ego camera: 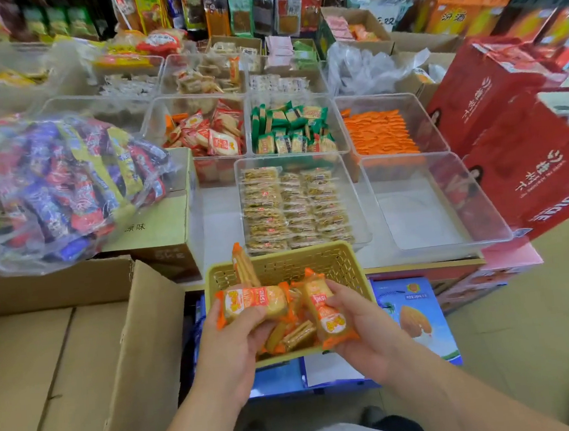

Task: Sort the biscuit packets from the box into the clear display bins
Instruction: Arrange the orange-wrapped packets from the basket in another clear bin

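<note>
A big clear plastic bag (57,190) stuffed with purple, red and yellow snack packets fills the left of the frame. It rests on a small cardboard box (160,233). Below it, in the lower left, an open cardboard box (49,373) shows its brown flaps.

At the bottom centre a yellow basket (294,266) holds orange biscuit packets (294,338), and one packet (245,270) stands upright at its far left corner. The left hand (232,336) is over the basket's near left side. Its fingers are curled round one orange packet (253,304), which it holds lying crosswise. Just beside it the right hand (365,325) grips a second orange packet (330,318) that points lengthwise, with the thumb on top and the fingers wrapped behind. The two packets are near each other, and I cannot tell whether they touch.

Above the basket, in the middle of the frame, is a clear bin (354,202) of pale biscuits in see-through wrappers. Behind it is a row of bins. One (151,124) holds red-and-white packets, the next (340,124) holds green packets, and the last (426,120) holds neat rows of orange packets. To the right of the pale biscuits another clear bin (423,210) shows its white floor.

A blue carton (416,320) lies under the basket's right side. Red cartons (530,166) are stacked at the right edge of the frame.
</note>
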The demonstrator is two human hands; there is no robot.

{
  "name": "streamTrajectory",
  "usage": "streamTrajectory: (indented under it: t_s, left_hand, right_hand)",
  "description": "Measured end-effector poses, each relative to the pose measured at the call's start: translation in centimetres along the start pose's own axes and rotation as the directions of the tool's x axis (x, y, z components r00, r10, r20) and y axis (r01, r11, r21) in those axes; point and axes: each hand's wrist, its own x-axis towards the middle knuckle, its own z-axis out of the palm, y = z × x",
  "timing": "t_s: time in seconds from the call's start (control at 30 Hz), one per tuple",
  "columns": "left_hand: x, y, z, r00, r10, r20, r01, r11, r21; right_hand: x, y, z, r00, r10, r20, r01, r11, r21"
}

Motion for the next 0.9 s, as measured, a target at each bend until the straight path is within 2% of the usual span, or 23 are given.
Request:
streamTrajectory:
  t_s: [0.07,0.2,0.27,0.4,0.57,0.67,0.8,0.9]
  left_hand:
    - [-0.4,-0.1,1.3,0.999,0.053,-0.010,-0.053,0.999,0.012]
    - [-1.0,-1.2,5.2,0.990,0.139,0.037,-0.142,0.982,0.124]
    - [-1.1,-2.3,7.9,0.982,0.182,0.053,-0.189,0.966,0.177]
    - [-1.5,-5.6,14.0,0.959,0.273,0.080,-0.284,0.934,0.216]
    - [-1.3,-11.5,22.0,0.943,0.328,0.046,-0.328,0.905,0.271]
    - [-1.2,-13.9,25.6,0.944,0.331,0.006,-0.322,0.913,0.252]
    - [-1.8,-15.9,28.1,0.942,0.328,-0.076,-0.300,0.919,0.256]
    - [-2.0,-16.9,28.6,0.950,0.301,-0.082,-0.273,0.929,0.252]
  right_hand:
    - [-0.4,-1.1,-0.8,1.000,-0.001,0.030,-0.001,0.997,0.080]
    - [-0.7,-3.6,-3.7,0.999,0.041,-0.017,-0.036,0.973,0.226]
    - [-0.9,-5.1,-5.3,0.999,0.046,-0.006,-0.044,0.971,0.235]
    - [-1.5,-8.7,-9.5,0.998,0.033,0.047,-0.040,0.986,0.161]
    - [-1.8,-13.6,-16.2,0.998,0.063,-0.007,-0.063,0.998,-0.032]
    - [-2.3,-16.0,-19.9,0.992,0.125,-0.035,-0.129,0.982,-0.137]
    - [-2.7,-18.5,-22.8,0.988,0.154,0.006,-0.151,0.978,-0.144]
    - [-2.7,-19.8,-23.8,0.987,0.160,0.004,-0.157,0.973,-0.168]
